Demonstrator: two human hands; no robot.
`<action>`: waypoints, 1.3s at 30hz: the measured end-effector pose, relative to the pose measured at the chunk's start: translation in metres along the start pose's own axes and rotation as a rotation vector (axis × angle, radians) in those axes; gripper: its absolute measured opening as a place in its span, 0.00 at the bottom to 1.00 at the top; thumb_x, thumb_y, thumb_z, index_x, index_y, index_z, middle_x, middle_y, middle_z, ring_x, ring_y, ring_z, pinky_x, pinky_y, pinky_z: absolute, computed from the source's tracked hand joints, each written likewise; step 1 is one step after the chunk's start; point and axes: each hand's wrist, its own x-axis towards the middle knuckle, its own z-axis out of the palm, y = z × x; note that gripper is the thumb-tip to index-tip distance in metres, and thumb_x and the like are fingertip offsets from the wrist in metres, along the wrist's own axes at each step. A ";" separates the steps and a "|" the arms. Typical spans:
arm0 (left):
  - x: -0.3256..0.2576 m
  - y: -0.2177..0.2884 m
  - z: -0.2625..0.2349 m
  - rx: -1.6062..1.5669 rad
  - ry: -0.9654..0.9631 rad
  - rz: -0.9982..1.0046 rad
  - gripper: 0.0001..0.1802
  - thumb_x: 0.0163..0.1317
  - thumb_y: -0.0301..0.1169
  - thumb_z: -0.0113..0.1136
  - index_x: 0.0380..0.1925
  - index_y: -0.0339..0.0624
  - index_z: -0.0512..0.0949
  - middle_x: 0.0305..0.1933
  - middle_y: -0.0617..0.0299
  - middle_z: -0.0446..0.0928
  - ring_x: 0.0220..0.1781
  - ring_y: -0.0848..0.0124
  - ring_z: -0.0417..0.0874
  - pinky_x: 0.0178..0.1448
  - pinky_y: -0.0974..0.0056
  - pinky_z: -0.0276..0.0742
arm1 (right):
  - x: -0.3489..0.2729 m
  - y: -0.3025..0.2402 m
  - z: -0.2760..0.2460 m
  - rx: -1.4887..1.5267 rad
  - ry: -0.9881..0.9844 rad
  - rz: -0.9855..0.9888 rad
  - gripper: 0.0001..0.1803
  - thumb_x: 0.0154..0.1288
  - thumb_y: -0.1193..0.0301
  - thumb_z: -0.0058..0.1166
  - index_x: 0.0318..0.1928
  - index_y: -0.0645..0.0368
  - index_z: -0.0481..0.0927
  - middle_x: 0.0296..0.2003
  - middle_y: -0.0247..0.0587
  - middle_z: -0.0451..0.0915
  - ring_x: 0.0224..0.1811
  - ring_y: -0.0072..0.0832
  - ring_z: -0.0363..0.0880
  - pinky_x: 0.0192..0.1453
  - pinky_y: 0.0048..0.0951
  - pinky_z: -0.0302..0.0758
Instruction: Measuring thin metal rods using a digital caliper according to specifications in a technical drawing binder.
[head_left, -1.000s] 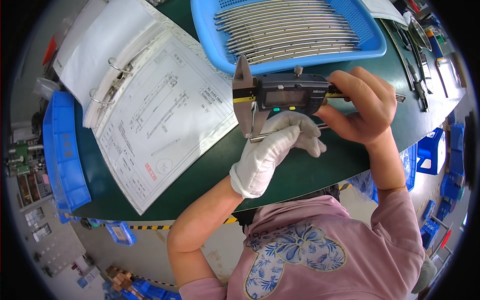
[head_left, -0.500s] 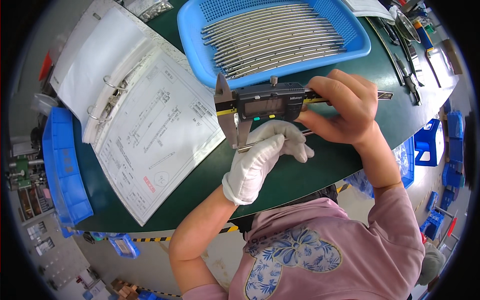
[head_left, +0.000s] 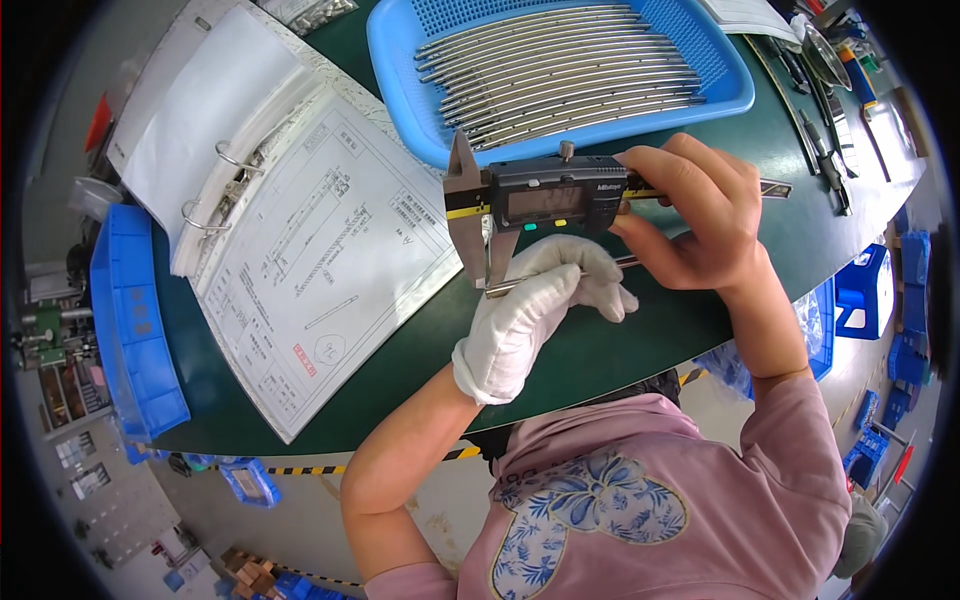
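Note:
My left hand [head_left: 530, 318], in a white glove, is closed round a thin metal rod [head_left: 508, 287]. The rod's left end sits at the jaw tips of a digital caliper [head_left: 560, 196]; whether both jaws touch it I cannot tell. Bare, my right hand [head_left: 703, 215] grips the caliper's beam just right of its display, thumb below and fingers above. Behind the caliper stands a blue plastic basket [head_left: 742, 92] with a row of similar metal rods [head_left: 570, 75] lying side by side in it.
An open ring binder [head_left: 330, 270] with drawing sheets lies left on the green table [head_left: 400, 410]. A blue bin [head_left: 135, 320] is at the table's left edge. Hand tools [head_left: 825, 160] and a metal bowl [head_left: 825, 55] lie at the far right. A bag of small parts [head_left: 315, 12] is at the back.
The whole view has shifted slightly, with the table, binder and basket moving a little to the right. Both hands keep their hold on the rod and caliper.

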 end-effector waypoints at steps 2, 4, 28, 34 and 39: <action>0.001 0.000 -0.001 -0.004 -0.009 0.003 0.19 0.64 0.40 0.44 0.34 0.32 0.71 0.30 0.51 0.75 0.40 0.57 0.78 0.52 0.54 0.69 | 0.000 0.000 0.000 0.006 -0.008 -0.010 0.19 0.40 0.67 0.65 0.35 0.60 0.76 0.21 0.34 0.72 0.16 0.28 0.71 0.17 0.25 0.66; 0.001 0.001 0.000 -0.001 -0.010 -0.007 0.19 0.64 0.41 0.44 0.34 0.32 0.71 0.30 0.51 0.75 0.40 0.57 0.78 0.52 0.54 0.69 | 0.000 0.000 0.000 -0.001 -0.008 -0.008 0.19 0.40 0.67 0.65 0.35 0.60 0.76 0.21 0.34 0.72 0.16 0.28 0.71 0.17 0.25 0.66; -0.001 -0.001 -0.002 0.004 -0.023 0.009 0.19 0.65 0.40 0.43 0.35 0.32 0.71 0.31 0.51 0.74 0.41 0.57 0.78 0.53 0.55 0.69 | -0.001 0.001 0.002 -0.055 0.019 0.014 0.19 0.39 0.61 0.67 0.28 0.57 0.75 0.17 0.31 0.69 0.13 0.27 0.68 0.16 0.25 0.63; 0.000 -0.001 -0.003 -0.004 -0.015 0.000 0.19 0.64 0.41 0.44 0.35 0.32 0.71 0.30 0.52 0.74 0.41 0.58 0.78 0.53 0.55 0.69 | 0.000 0.002 0.004 -0.041 0.024 0.004 0.19 0.39 0.62 0.67 0.30 0.58 0.76 0.18 0.31 0.70 0.14 0.27 0.68 0.16 0.25 0.63; -0.001 0.000 -0.001 -0.004 -0.014 0.007 0.20 0.64 0.41 0.44 0.35 0.31 0.71 0.31 0.52 0.74 0.41 0.58 0.77 0.53 0.55 0.69 | 0.000 0.003 0.005 -0.021 0.025 0.004 0.20 0.38 0.63 0.67 0.33 0.58 0.78 0.18 0.31 0.70 0.14 0.26 0.68 0.16 0.24 0.64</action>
